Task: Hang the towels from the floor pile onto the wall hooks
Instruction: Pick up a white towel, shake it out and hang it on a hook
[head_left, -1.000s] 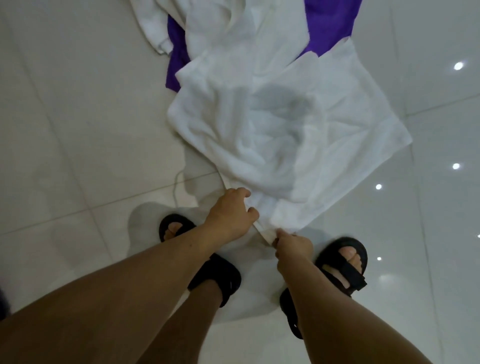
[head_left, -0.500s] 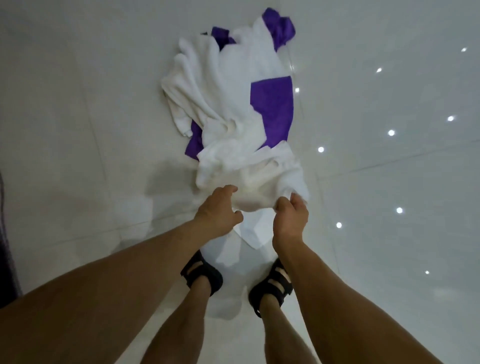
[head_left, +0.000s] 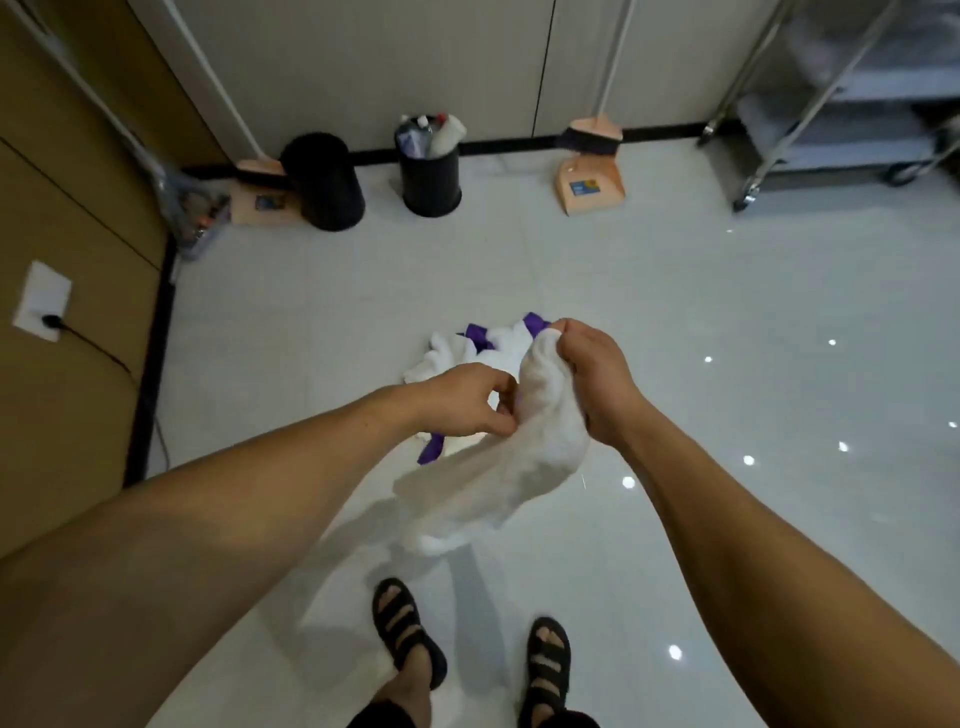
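Observation:
A white towel (head_left: 514, 467) hangs in the air in front of me, above the floor. My right hand (head_left: 597, 379) grips its upper end in a fist. My left hand (head_left: 467, 400) pinches the towel's edge just to the left. Behind my hands, the pile of white and purple towels (head_left: 457, 348) lies on the glossy white tile floor, partly hidden by them. No wall hooks are in view.
Two black bins (head_left: 431, 171) stand against the far wall, one lying tilted (head_left: 322, 182). Brooms with orange dustpans (head_left: 589, 182) lean there too. A metal trolley (head_left: 831, 104) stands at the right. A brown wall with a socket (head_left: 41, 301) is at the left. My sandalled feet (head_left: 410, 634) are below.
I have stood up and lifted one white towel off the pile. The view rose from the floor to show the far wall. Both hands came up with the towel.

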